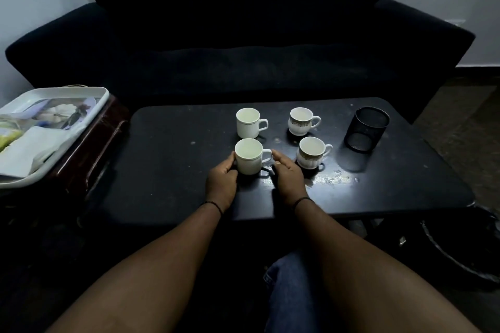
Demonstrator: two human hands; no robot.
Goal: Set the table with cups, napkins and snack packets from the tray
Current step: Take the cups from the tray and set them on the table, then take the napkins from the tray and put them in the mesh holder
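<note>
Directly below the head camera, a dark low table (167, 170) stands in front of a black sofa (235, 21). Four cups stand upright on it in two rows. The near-left one, a plain white cup (247, 158), sits between both hands. The left hand (221, 180) curls against its left side, fingers touching the wall, so it grips the cup. The right hand (288, 174) lies just right of the cup's handle with fingers fairly straight and relaxed; whether a fingertip touches the handle cannot be told, and it grasps nothing. A dark band circles each wrist.

Just behind that cup stands a second plain white cup (248, 123), its handle pointing right. To the right, a patterned cup (301, 121) stands in the far row and another patterned cup (311, 153) in the near row, both with handles to the right. Further right, apart from the cups, stands a black mesh holder (365, 128), tilted in the wide-angle view.

At the left, on a dark wooden side stand (89, 140), rests a white tray (81, 127). Folded white napkins (29, 149) lie in its near part, and a yellow-green snack packet (9, 135) shows at the left edge.
</note>
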